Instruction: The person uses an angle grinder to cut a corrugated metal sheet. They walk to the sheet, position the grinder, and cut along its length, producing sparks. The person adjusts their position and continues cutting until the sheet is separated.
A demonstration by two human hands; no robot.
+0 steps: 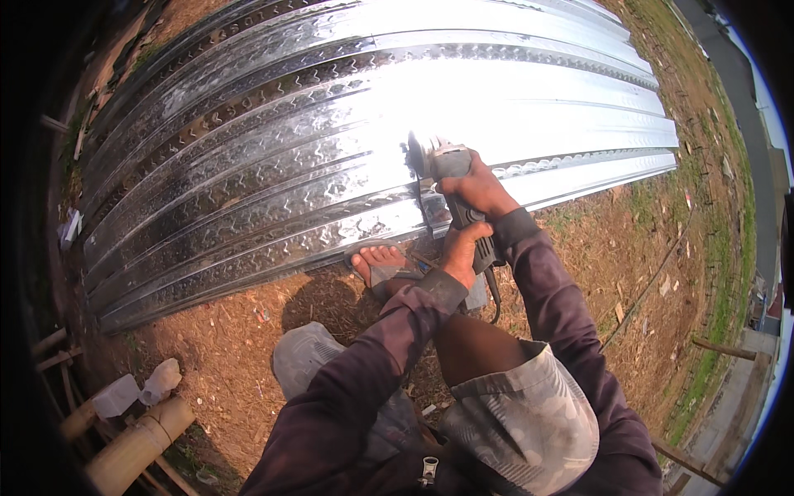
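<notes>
I hold an angle grinder (pixel 450 161) with both hands over a corrugated, shiny metal sheet (pixel 207 182). My right hand (pixel 484 186) is closed round the upper body, near the grinder's head. My left hand (pixel 463 250) grips the rear body lower down, from which a black cord (pixel 497 298) drops. The grinder's disc is at the sheet's surface amid bright glare; whether it touches cannot be told. My sandalled foot (pixel 380 263) is at the sheet's near edge, just left of my left hand.
Bare dirt with dry scraps (pixel 240 347) surrounds my feet. Bamboo poles (pixel 132 455) and pale block-like objects (pixel 116 397) lie at lower left. A cable (pixel 652 285) runs over the ground at right, beside a grass strip (pixel 703 364); timber rails (pixel 728 351) stand at the far right.
</notes>
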